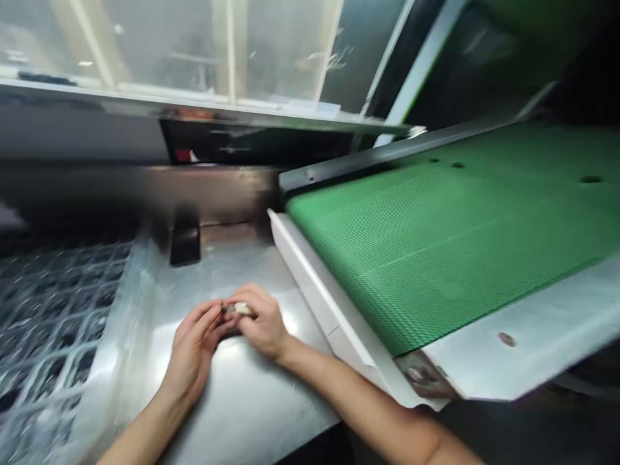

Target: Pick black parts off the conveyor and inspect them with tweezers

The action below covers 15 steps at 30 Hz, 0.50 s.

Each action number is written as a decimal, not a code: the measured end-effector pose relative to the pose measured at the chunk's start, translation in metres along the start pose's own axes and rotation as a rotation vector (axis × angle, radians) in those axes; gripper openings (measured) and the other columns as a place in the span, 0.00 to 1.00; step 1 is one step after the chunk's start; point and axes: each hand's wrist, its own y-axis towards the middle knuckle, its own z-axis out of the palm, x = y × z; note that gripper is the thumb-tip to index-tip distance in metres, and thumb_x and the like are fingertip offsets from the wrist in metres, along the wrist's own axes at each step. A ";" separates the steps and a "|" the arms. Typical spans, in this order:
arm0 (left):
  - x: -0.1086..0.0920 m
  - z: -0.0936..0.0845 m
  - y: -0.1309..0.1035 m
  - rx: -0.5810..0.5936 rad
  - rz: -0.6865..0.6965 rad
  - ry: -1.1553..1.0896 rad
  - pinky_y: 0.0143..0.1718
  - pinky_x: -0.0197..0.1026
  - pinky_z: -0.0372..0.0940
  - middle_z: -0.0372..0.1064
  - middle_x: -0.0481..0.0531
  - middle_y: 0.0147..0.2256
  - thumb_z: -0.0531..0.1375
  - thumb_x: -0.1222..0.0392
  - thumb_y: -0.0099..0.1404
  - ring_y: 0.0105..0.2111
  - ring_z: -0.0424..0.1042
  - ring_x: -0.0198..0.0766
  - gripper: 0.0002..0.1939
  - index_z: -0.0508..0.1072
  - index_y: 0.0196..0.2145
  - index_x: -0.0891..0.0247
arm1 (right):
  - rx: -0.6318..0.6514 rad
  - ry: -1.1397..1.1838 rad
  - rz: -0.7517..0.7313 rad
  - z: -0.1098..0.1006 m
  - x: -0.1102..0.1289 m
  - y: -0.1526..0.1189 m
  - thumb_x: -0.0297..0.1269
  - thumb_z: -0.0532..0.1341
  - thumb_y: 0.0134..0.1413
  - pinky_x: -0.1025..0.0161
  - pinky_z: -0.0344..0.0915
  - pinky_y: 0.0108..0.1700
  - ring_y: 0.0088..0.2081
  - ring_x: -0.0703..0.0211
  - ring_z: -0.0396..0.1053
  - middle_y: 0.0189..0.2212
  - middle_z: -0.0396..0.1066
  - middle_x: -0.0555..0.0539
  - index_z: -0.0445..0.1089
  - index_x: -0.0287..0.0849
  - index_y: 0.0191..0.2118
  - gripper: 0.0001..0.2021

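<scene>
Over the metal work surface (232, 400), my left hand (191, 349) and my right hand (264, 323) meet at the fingertips. Between them is a small part (242, 309), pale at its right end and dark towards the left. The fingers of my right hand are closed around the pale end. My left fingertips pinch the darker end. Fingers cover much of the part and the picture is blurred, so its kind cannot be made out.
Left of my hands are clear compartmented trays (62, 323) with dark items in their cells. A black block-like object (185, 245) stands behind my hands. To the right, a green conveyor belt (460, 232) runs behind a white guard strip (320, 297). Framed panels (169, 51) rise at the back.
</scene>
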 end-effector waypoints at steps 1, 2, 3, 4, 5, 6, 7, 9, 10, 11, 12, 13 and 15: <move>-0.001 0.001 0.000 -0.004 0.002 -0.012 0.43 0.44 0.80 0.81 0.59 0.40 0.79 0.57 0.54 0.39 0.80 0.45 0.19 0.83 0.41 0.67 | -0.008 -0.008 -0.010 -0.002 0.002 0.002 0.25 0.61 0.60 0.58 0.71 0.49 0.45 0.53 0.75 0.42 0.77 0.46 0.81 0.45 0.49 0.16; -0.001 0.001 0.000 -0.014 0.004 -0.018 0.43 0.45 0.80 0.80 0.59 0.40 0.78 0.58 0.54 0.39 0.80 0.45 0.18 0.83 0.40 0.67 | -0.019 -0.024 -0.001 -0.004 0.003 0.003 0.26 0.61 0.64 0.57 0.71 0.49 0.46 0.52 0.74 0.43 0.77 0.45 0.81 0.45 0.50 0.14; -0.002 0.001 0.001 -0.023 0.004 -0.014 0.42 0.45 0.80 0.80 0.59 0.40 0.77 0.58 0.54 0.38 0.79 0.44 0.17 0.82 0.40 0.67 | -0.046 -0.038 0.005 -0.006 0.004 0.005 0.27 0.61 0.68 0.57 0.70 0.49 0.46 0.52 0.74 0.43 0.77 0.45 0.80 0.45 0.50 0.13; -0.003 0.001 0.001 -0.028 0.002 -0.002 0.40 0.44 0.79 0.79 0.58 0.40 0.76 0.59 0.54 0.38 0.79 0.44 0.16 0.82 0.39 0.67 | -0.082 -0.043 0.021 -0.008 0.005 0.006 0.29 0.61 0.71 0.57 0.70 0.48 0.46 0.52 0.74 0.44 0.76 0.45 0.80 0.45 0.50 0.11; -0.004 0.002 0.001 -0.026 -0.002 0.018 0.38 0.43 0.78 0.78 0.58 0.40 0.74 0.60 0.53 0.37 0.78 0.43 0.15 0.82 0.39 0.67 | -0.123 -0.046 0.055 -0.009 0.005 0.006 0.32 0.62 0.73 0.57 0.69 0.47 0.45 0.52 0.73 0.43 0.76 0.45 0.80 0.46 0.50 0.09; -0.004 0.002 0.001 -0.017 -0.007 0.042 0.34 0.40 0.76 0.77 0.57 0.40 0.73 0.60 0.53 0.36 0.76 0.41 0.15 0.82 0.39 0.67 | -0.165 -0.040 0.100 -0.011 0.006 0.006 0.34 0.62 0.75 0.58 0.68 0.44 0.43 0.53 0.73 0.42 0.75 0.45 0.80 0.46 0.51 0.09; -0.005 0.002 0.000 0.000 -0.016 0.070 0.30 0.37 0.72 0.76 0.56 0.39 0.72 0.60 0.54 0.33 0.73 0.38 0.15 0.82 0.39 0.67 | -0.205 -0.026 0.155 -0.011 0.005 0.006 0.37 0.62 0.76 0.59 0.67 0.40 0.40 0.54 0.72 0.41 0.74 0.45 0.80 0.46 0.51 0.09; -0.004 0.003 -0.002 0.047 -0.024 0.170 0.23 0.33 0.61 0.73 0.53 0.37 0.70 0.58 0.58 0.28 0.66 0.33 0.13 0.82 0.41 0.65 | -0.276 0.041 0.266 -0.012 0.003 0.006 0.42 0.61 0.77 0.61 0.62 0.33 0.33 0.58 0.67 0.40 0.73 0.46 0.79 0.46 0.53 0.11; -0.003 0.002 -0.004 0.079 -0.003 0.262 0.22 0.33 0.57 0.71 0.51 0.35 0.69 0.56 0.61 0.27 0.64 0.33 0.12 0.82 0.41 0.64 | -0.307 0.090 0.306 -0.011 0.001 0.006 0.44 0.61 0.77 0.62 0.59 0.30 0.30 0.60 0.63 0.39 0.72 0.46 0.78 0.45 0.54 0.12; -0.002 0.002 -0.006 0.120 0.045 0.391 0.24 0.34 0.57 0.71 0.51 0.35 0.68 0.55 0.64 0.27 0.64 0.34 0.11 0.82 0.42 0.63 | -0.333 0.140 0.333 -0.011 -0.001 0.006 0.45 0.61 0.76 0.63 0.56 0.29 0.27 0.62 0.60 0.39 0.71 0.47 0.77 0.45 0.54 0.13; 0.000 0.001 -0.008 0.172 0.122 0.554 0.27 0.36 0.59 0.71 0.51 0.35 0.67 0.55 0.67 0.30 0.66 0.36 0.10 0.82 0.42 0.61 | -0.353 0.182 0.353 -0.011 -0.002 0.007 0.46 0.62 0.76 0.63 0.54 0.27 0.26 0.64 0.56 0.39 0.71 0.47 0.77 0.44 0.54 0.13; 0.003 0.001 -0.010 0.233 0.224 0.733 0.33 0.38 0.62 0.72 0.52 0.37 0.67 0.54 0.69 0.33 0.69 0.38 0.09 0.82 0.44 0.60 | -0.368 0.213 0.369 -0.010 -0.004 0.008 0.46 0.62 0.75 0.63 0.52 0.26 0.25 0.65 0.54 0.39 0.70 0.47 0.76 0.44 0.54 0.14; 0.009 -0.001 -0.015 0.361 0.444 1.074 0.41 0.42 0.64 0.74 0.54 0.41 0.68 0.52 0.71 0.41 0.72 0.43 0.12 0.81 0.48 0.58 | -0.378 0.241 0.395 -0.010 -0.005 0.009 0.47 0.63 0.73 0.63 0.51 0.25 0.24 0.65 0.52 0.39 0.69 0.48 0.76 0.43 0.54 0.14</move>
